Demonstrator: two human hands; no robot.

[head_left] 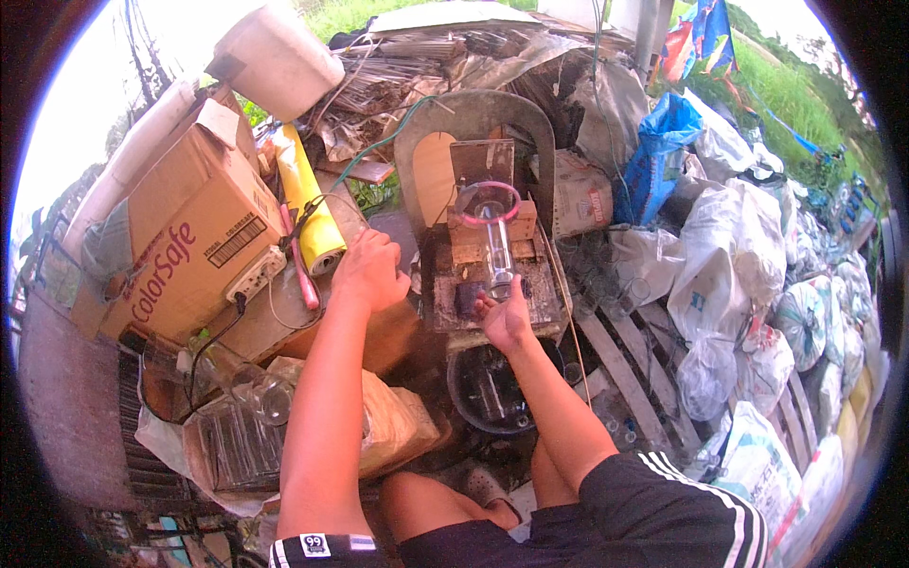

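My right hand is closed around the lower end of a clear glass bottle, which stands upright over a worn wooden stand. A pink ring circles the wide round top of the glass; whether it is part of the glass I cannot tell. My left hand is a closed fist beside a yellow roll, above the brown surface at its left. Whatever the fist holds, if anything, is hidden. Wooden blocks sit on the stand behind the glass.
A large cardboard box and a power strip with cords stand at left. Glass bottles lie in an opened carton lower left. A dark round basin holds glass below the stand. Stuffed white sacks crowd the right, beside slatted wood.
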